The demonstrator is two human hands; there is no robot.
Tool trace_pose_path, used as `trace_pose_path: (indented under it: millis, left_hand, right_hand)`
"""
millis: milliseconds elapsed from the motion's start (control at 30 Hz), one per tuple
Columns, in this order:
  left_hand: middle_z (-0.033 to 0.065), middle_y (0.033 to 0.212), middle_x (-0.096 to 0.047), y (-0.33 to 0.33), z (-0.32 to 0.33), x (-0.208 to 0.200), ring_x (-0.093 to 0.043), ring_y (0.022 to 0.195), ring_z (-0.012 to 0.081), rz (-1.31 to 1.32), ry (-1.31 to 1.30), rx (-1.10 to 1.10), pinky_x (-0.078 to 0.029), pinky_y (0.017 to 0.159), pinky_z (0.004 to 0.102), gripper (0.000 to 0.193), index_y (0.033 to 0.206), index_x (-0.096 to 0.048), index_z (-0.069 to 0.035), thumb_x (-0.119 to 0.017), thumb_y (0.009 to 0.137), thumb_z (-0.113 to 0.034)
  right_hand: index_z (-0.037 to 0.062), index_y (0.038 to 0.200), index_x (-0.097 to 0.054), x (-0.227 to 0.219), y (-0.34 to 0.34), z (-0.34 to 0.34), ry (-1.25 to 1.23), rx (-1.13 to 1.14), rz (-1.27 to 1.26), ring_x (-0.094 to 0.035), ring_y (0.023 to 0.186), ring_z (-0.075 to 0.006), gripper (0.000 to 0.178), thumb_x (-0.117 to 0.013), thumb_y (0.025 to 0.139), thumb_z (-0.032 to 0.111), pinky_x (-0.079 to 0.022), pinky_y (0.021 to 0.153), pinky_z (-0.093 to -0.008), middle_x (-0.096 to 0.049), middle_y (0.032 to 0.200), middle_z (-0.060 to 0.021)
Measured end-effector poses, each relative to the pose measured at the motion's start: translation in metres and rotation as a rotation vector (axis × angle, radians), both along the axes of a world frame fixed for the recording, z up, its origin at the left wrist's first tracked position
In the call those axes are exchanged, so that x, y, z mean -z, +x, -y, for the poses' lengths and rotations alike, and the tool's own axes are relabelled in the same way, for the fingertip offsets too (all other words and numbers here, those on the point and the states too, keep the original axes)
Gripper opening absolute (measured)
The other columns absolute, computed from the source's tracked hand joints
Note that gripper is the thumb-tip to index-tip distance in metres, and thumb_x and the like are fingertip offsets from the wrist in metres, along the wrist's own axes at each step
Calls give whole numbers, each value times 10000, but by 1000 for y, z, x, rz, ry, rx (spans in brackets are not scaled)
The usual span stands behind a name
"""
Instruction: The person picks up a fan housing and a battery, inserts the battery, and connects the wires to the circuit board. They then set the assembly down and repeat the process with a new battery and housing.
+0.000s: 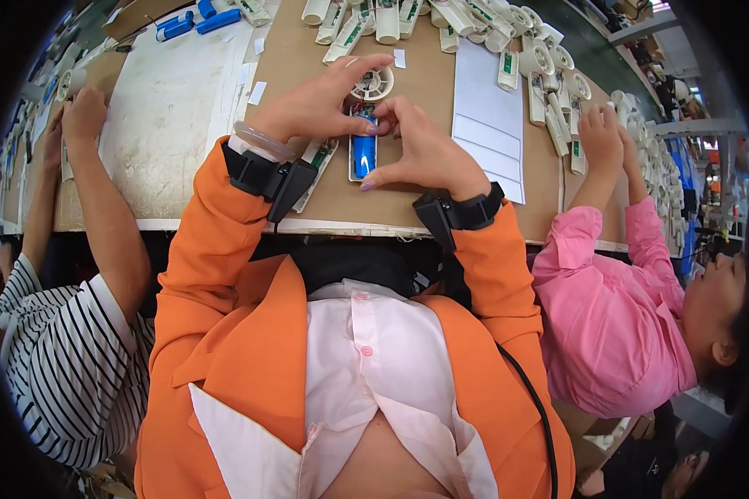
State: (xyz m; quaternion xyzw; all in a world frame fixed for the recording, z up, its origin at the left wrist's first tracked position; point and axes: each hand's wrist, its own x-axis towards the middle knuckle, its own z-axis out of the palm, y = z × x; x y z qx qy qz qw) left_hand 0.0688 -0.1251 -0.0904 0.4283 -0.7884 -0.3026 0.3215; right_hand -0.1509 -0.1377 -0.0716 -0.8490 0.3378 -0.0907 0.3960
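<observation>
A white fan housing lies on the brown work surface in front of me, its round fan head (378, 86) pointing away. A blue cylindrical battery (364, 156) sits in its open handle, with wires and a small circuit board at the battery's far end. My left hand (324, 101) curves round the fan head, its thumb pressing by the battery's far end. With curled fingers by that same end and a thumb at the near end, my right hand (429, 150) grips the battery. Left of it lies a white handle half (316, 175) with a green board, partly under my left wrist.
Many white fan parts (387, 21) lie heaped at the back and right. Several blue batteries (218, 21) rest at the far left. A white sheet (487, 125) lies to the right. Co-workers' hands (85, 116) work at the left, and other hands (601, 137) at the right.
</observation>
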Motion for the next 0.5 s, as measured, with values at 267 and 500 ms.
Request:
trace_pose_path:
  millis: [267,500]
  left_hand:
    - [127,1345,-437,-1,-6,-8,-478,1168,254,-7,148,-41,-445,950,326,865,1492,-308,-148,-776,765,-136]
    - [111,1309,-451,-2,-6,-10,-538,967,194,-12,145,-28,-495,822,294,852,1487,-310,-150,-777,774,-179]
  right_hand:
    - [53,1145,-633,-4,-26,-28,-496,-129,294,-616,1018,-285,475,-810,707,102,-503,891,-351,-623,1173,-115]
    - [60,1008,-712,19,-13,-49,-685,-163,332,-661,1010,-266,272,-755,741,39,-550,838,-338,-683,1103,-89]
